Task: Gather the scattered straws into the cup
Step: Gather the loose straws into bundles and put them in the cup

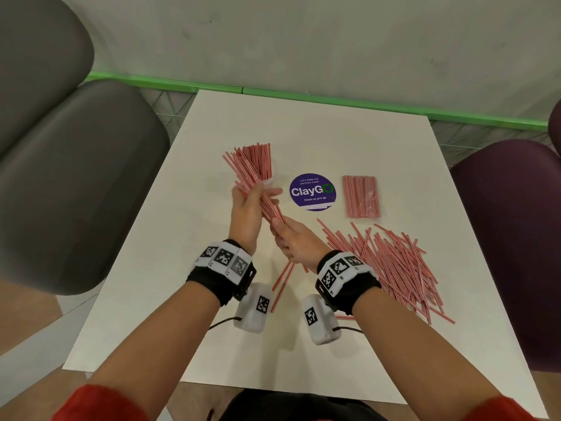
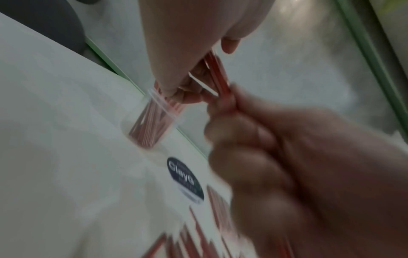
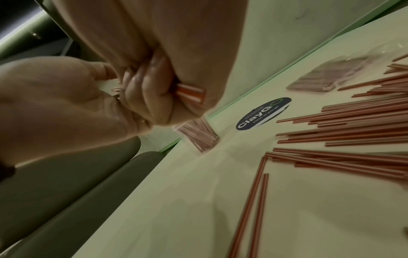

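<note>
A bundle of red-and-white striped straws hangs tilted above the white table, its upper end toward the cup. My left hand grips its middle with curled fingers. My right hand grips its lower end, where the straw tips poke from the fist. The clear plastic cup stands just behind my left hand, with several straws fanning out of it; it also shows as the cup and the cup. A big loose pile of straws lies to the right.
A sealed packet of straws lies right of a round blue ClayGo sticker. A few stray straws lie between my wrists. A grey chair borders the table on the left, a purple chair on the right.
</note>
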The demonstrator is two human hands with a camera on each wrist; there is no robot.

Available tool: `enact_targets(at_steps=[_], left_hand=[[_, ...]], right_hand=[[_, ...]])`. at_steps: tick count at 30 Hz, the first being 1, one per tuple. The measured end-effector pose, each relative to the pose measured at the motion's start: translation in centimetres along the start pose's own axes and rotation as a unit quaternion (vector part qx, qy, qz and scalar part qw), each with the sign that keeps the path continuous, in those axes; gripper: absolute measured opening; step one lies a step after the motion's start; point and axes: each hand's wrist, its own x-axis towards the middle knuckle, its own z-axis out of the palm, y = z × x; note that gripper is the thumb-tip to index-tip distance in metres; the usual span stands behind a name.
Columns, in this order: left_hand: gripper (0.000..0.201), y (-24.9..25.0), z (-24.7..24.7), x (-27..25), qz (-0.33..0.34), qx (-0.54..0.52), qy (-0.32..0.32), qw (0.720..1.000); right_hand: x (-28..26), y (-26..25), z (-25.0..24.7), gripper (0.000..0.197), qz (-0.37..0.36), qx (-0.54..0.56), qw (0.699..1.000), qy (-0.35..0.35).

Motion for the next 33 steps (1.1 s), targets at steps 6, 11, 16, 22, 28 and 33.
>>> enact_targets(at_steps=[6, 11, 16, 22, 28, 33], left_hand=[[0.039, 1.6, -1.0, 2.6, 0.083, 0.025, 0.055, 0.995], [0.021, 1.2, -1.0, 2.9, 0.084, -0.018, 0.099, 0.991], [0.024, 0.8, -0.6, 1.7, 0.049, -0.061, 0.053, 0.996], [0.014, 0.4, -0.2, 0.6, 0.042, -0.035, 0.017, 0.998], [0.009, -0.1, -0.1, 0.6, 0.047, 0.039, -0.002, 0.998], [0.018, -0.2, 0.0, 1.1, 0.056, 0.049, 0.027, 0.997]], right_hand=[[-0.2, 0.4, 0.2, 0.033, 0.021, 0.002, 0.999, -0.037], [-0.2, 0.4, 0.6, 0.032, 0.040, 0.012, 0.998, -0.049], [0.0, -0.5, 0.9, 0.039, 0.053, 0.076, 0.995, -0.031], [0.3, -0.9, 1.3, 0.046, 0.065, 0.029, 0.997, -0.021], [0.4, -1.1, 1.7, 0.049, 0.077, 0.025, 0.997, 0.000], [0.2, -1.1, 1.8, 0.036, 0.066, 0.050, 0.997, -0.011]])
